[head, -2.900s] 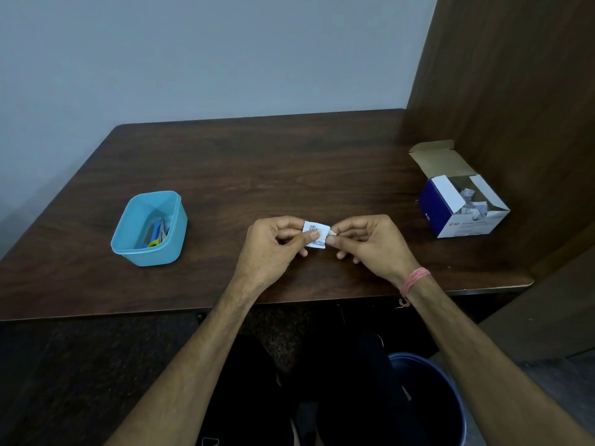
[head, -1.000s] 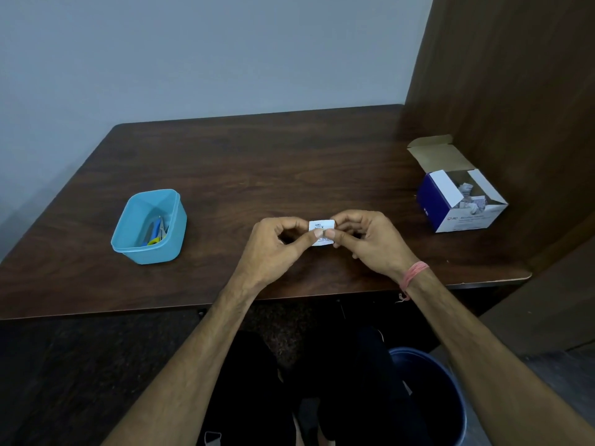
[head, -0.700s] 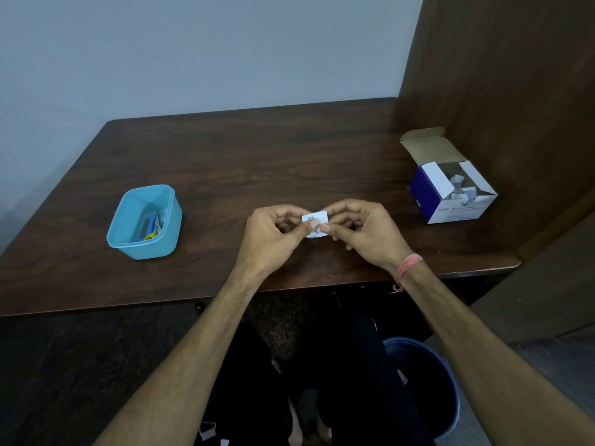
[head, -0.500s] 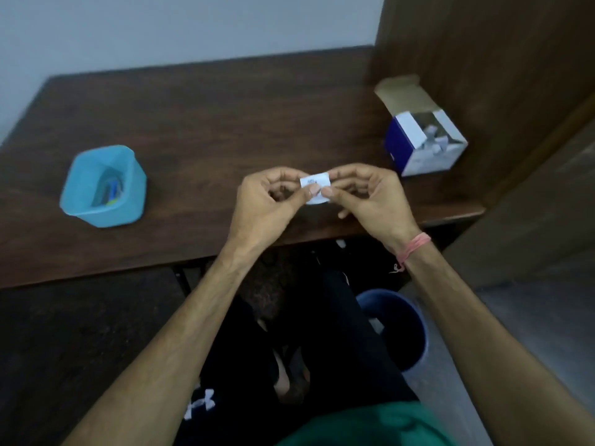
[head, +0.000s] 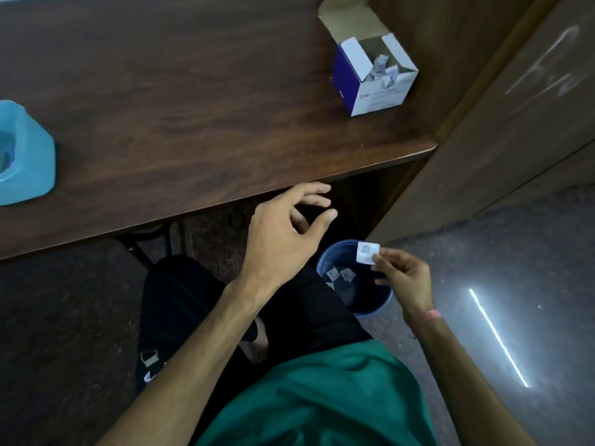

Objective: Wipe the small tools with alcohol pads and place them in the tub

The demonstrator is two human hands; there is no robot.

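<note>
My right hand (head: 402, 276) pinches a small white alcohol pad packet (head: 367, 252) by its edge, holding it over the blue bin (head: 370, 304) on the floor. My left hand (head: 283, 233) hangs below the table's front edge with fingers relaxed and spread, holding nothing. The light blue tub (head: 25, 156) stands on the table at the far left, partly cut off by the frame; its contents are not visible. The blue and white box of alcohol pads (head: 373, 75) sits open near the table's right corner.
The dark wooden table (head: 193, 91) fills the upper part of the view. Several discarded packets lie inside the bin. A wooden partition (head: 515, 107) stands to the right. My legs and green shirt are below.
Both hands have left the table top. My left hand let go of the packet; my right hand carried it down and right over the bin. The view tilted down.
</note>
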